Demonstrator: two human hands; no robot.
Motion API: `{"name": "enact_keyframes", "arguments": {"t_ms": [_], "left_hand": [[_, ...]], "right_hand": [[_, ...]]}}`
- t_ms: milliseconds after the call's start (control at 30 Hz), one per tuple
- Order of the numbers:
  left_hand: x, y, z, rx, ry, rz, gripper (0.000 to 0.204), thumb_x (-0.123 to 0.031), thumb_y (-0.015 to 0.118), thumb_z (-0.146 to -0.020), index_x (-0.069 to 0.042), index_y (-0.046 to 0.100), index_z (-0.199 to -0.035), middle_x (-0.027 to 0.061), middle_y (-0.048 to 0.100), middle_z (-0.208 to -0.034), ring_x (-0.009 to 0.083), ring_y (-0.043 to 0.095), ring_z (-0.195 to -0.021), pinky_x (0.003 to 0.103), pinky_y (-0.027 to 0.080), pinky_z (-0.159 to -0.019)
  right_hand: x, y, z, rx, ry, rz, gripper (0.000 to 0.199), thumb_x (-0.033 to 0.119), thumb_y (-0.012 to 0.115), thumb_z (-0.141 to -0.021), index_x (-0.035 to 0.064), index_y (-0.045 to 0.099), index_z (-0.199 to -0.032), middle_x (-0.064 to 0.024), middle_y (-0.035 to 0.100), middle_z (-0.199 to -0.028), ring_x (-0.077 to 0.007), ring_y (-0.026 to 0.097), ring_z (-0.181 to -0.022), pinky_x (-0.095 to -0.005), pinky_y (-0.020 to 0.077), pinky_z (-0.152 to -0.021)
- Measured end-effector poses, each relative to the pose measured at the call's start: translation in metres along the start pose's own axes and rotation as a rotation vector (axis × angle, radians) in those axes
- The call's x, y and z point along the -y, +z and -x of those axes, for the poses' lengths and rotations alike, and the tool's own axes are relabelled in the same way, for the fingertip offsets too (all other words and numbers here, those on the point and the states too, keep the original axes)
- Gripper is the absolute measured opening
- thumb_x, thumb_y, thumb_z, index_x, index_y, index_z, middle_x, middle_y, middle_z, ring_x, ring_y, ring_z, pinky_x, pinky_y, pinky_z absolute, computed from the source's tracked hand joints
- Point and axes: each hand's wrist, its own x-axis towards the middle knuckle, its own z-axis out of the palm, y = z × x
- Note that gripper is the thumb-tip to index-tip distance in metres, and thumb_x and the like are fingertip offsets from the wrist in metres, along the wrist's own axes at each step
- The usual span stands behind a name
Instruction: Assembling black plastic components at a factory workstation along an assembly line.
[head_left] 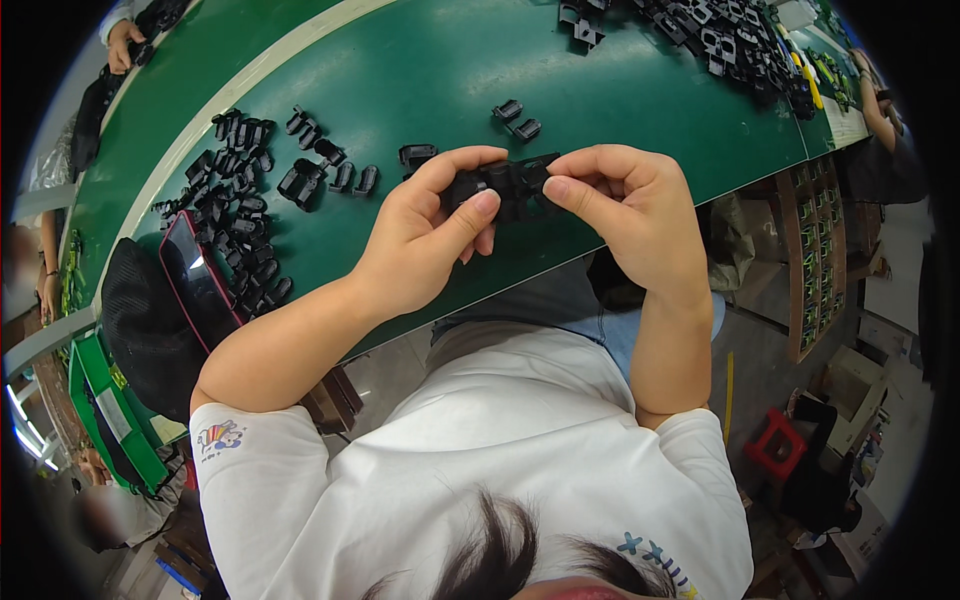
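While both hands meet just above the near edge of the green worktop (370, 90), a dark black part (515, 178) is held between them, in front of the person's chest. The fingers of the left hand (432, 222) are closed around its left end, with the thumb laid over the near side; the right hand (632, 200) has thumb and forefinger pinched together on its right end, the other fingers curled in behind. Whether this is one moulding or several fitted together cannot be told — it is too dark, and the fingers cover much of it. The work looks to be partway through: the held part is in both hands and not set down, and plenty of loose stock lies about. Toward the left edge of the worktop spreads a loose group of small black pieces (245, 228), beside a red-edged phone (195, 270); a larger heap of black parts (715, 40) sits toward the far right corner. Two separate black pieces (508, 110) lie just beyond the hands, and a single black clip (417, 154) lies near the left hand. Which of these groups is finished and which is waiting — the view does not settle that.
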Motion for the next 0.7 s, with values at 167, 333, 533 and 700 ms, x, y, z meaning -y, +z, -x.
{"name": "enact_keyframes", "arguments": {"t_ms": [167, 333, 533, 700], "left_hand": [[0.003, 0.0, 0.0, -0.022, 0.049, -0.005, 0.037, -0.015, 0.048, -0.093, 0.0, 0.041, -0.126, 0.0045, 0.056, -0.084, 0.0086, 0.054, -0.07, 0.019, 0.041, -0.057], [0.002, -0.001, -0.001, 0.005, 0.047, 0.013, 0.037, -0.015, 0.048, -0.093, 0.0, 0.04, -0.127, 0.0055, 0.056, -0.083, 0.0087, 0.054, -0.07, 0.019, 0.041, -0.058], [0.003, -0.001, -0.001, 0.015, 0.043, 0.035, 0.038, -0.016, 0.049, -0.093, 0.0, 0.041, -0.126, 0.0053, 0.056, -0.081, 0.009, 0.055, -0.069, 0.02, 0.041, -0.057], [0.003, 0.0, 0.0, 0.003, 0.042, 0.028, 0.038, -0.016, 0.049, -0.093, 0.0, 0.041, -0.126, 0.0051, 0.056, -0.081, 0.0091, 0.055, -0.069, 0.02, 0.041, -0.057]], "right_hand": [[-0.002, 0.012, 0.001, -0.071, 0.043, -0.109, 0.013, 0.008, 0.069, -0.075, -0.0026, 0.067, -0.083, -0.0036, 0.063, -0.069, -0.0065, 0.054, -0.06, -0.0192, 0.042, -0.055], [-0.012, 0.016, 0.001, -0.212, 0.008, 0.077, 0.016, 0.01, 0.074, -0.071, 0.0005, 0.066, -0.081, -0.0027, 0.062, -0.069, -0.0076, 0.054, -0.061, -0.0185, 0.0418, -0.055], [-0.023, 0.01, -0.009, -0.198, -0.02, -0.19, 0.027, 0.007, 0.074, -0.071, -0.0021, 0.062, -0.094, -0.006, 0.063, -0.08, -0.0096, 0.059, -0.068, -0.0198, 0.0475, -0.061], [-0.018, 0.004, -0.007, -0.06, 0.062, -0.253, 0.031, 0.007, 0.073, -0.073, -0.0042, 0.06, -0.099, -0.0082, 0.064, -0.084, -0.011, 0.061, -0.073, -0.0209, 0.05, -0.066]]}}
